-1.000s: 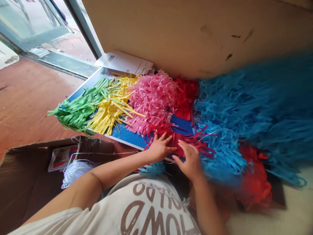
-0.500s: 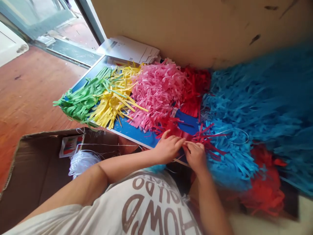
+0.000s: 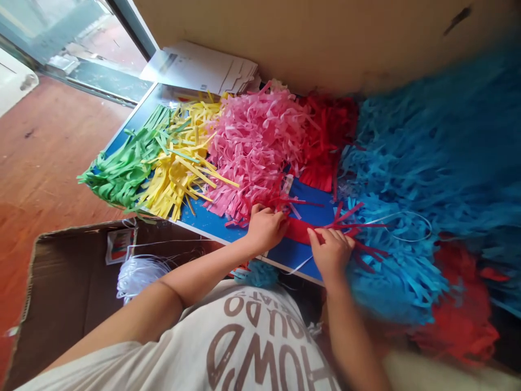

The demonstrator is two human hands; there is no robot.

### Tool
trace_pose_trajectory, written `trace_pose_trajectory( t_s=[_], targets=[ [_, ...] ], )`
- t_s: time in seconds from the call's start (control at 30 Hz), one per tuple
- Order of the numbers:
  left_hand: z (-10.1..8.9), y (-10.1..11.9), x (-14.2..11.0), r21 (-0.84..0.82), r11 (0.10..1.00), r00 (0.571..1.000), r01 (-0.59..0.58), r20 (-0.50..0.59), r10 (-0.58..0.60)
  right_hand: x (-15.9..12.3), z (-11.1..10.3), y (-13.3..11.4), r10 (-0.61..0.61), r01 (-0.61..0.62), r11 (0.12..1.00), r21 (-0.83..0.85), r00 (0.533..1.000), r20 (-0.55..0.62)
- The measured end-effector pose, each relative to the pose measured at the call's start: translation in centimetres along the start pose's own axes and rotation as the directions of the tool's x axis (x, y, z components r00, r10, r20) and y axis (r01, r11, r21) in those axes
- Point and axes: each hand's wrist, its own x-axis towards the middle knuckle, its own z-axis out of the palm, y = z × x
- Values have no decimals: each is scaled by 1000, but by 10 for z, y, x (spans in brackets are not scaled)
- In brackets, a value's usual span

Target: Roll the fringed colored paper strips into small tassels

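Observation:
A strip of red fringed tissue paper (image 3: 300, 230) is stretched flat between my hands at the front of the blue tabletop (image 3: 293, 258). My left hand (image 3: 266, 228) grips its left end with curled fingers. My right hand (image 3: 331, 250) pinches the strip nearer its right end, where loose red tails fan out over light blue fringe (image 3: 401, 260). A thin white string (image 3: 299, 267) shows below the strip, and a loop of it lies on the blue fringe to the right.
Behind my hands lie fringe bundles in green (image 3: 122, 171), yellow (image 3: 183, 157), pink (image 3: 260, 136) and dark red (image 3: 325, 141). White cards (image 3: 203, 68) are stacked against the wall. A cardboard box (image 3: 61, 282) and a ball of white string (image 3: 140, 274) are at lower left.
My hands were close together at the strip's near edge. They have moved apart, and the red middle of the strip now lies exposed between them. The view has shifted slightly.

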Motion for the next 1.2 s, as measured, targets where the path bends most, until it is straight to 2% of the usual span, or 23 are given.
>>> trace_pose_trajectory(
  t_s=[0.1,0.43,0.5,0.57,0.6,0.63,0.67,0.73,0.77,0.83,0.93,1.1,1.2],
  targets=[
    [2,2,2,44,999,1000,0,-20,0,2,1,0,7,-7,1000,-15,1000,-4],
    [2,1,9,52,998,998,22,52,-25,1,7,5,44,-44,999,5,999,7],
    [0,1,8,81,996,999,28,31,-31,1,6,4,82,-82,997,-12,997,-16],
    [-2,-2,9,110,993,999,-34,-26,37,0,2,4,137,-142,988,-53,987,-88],
    [-4,-4,10,112,986,992,-123,-29,126,-1,-2,4,154,-165,983,-76,978,-138],
    [-5,-7,11,103,965,970,-240,-1,242,-3,-6,4,137,-154,984,-88,975,-174],
    [-7,-10,13,79,927,930,-366,51,363,-4,-10,5,74,-89,993,-81,983,-167],
    [-12,-16,17,13,834,823,-551,174,541,-6,-17,6,-139,139,990,-2,990,-31],
    [-15,-18,19,-3,805,786,-593,212,580,-7,-19,6,-253,250,966,62,966,52],
    [-21,-19,21,9,781,762,-624,229,606,-5,-21,8,-401,378,912,156,903,153],
    [-29,-15,18,49,779,771,-625,190,607,2,-19,9,-443,418,891,176,886,139],
    [-23,-9,11,91,816,819,-570,134,558,11,-14,9,-306,279,934,223,947,97],
    [-15,-14,11,111,852,859,-511,95,503,13,-12,15,-300,270,941,204,944,134]
  ],
)
